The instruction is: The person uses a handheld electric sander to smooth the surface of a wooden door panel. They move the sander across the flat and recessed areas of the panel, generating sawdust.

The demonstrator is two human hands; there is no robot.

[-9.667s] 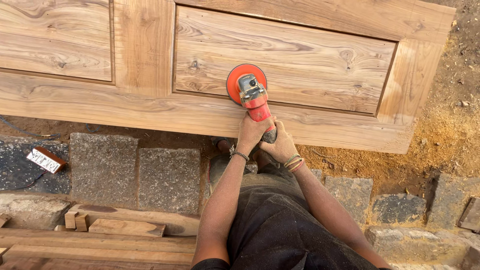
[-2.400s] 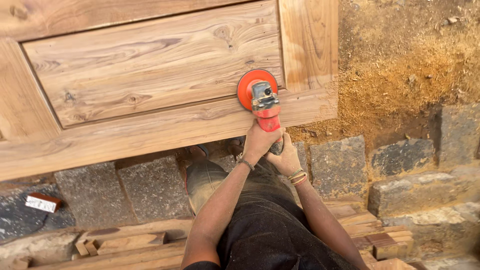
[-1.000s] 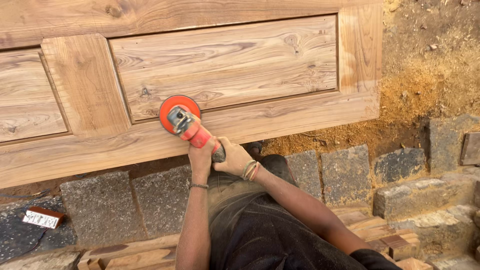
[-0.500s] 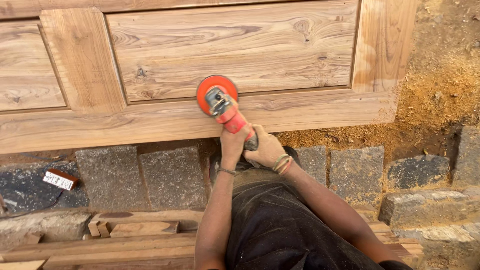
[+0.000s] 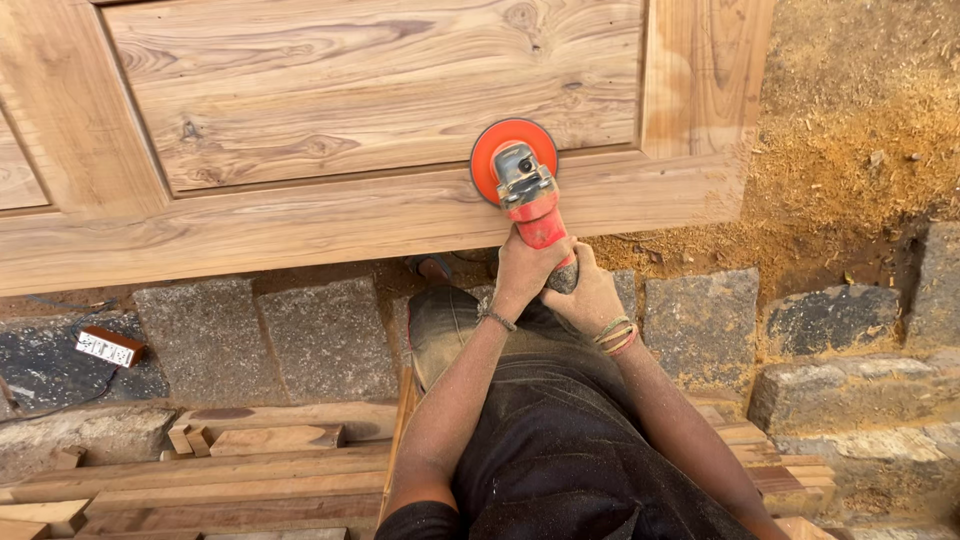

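Hands (image 5: pixel 555 275) clenched round sander (image 5: pixel 520 180) on door (image 5: pixel 350 100) bottom rail, near right edge.

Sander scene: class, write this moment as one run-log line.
hands: left hand and right hand grip sander | disc: orange disc on wooden door lower rail | nearby: sawdust, stone blocks
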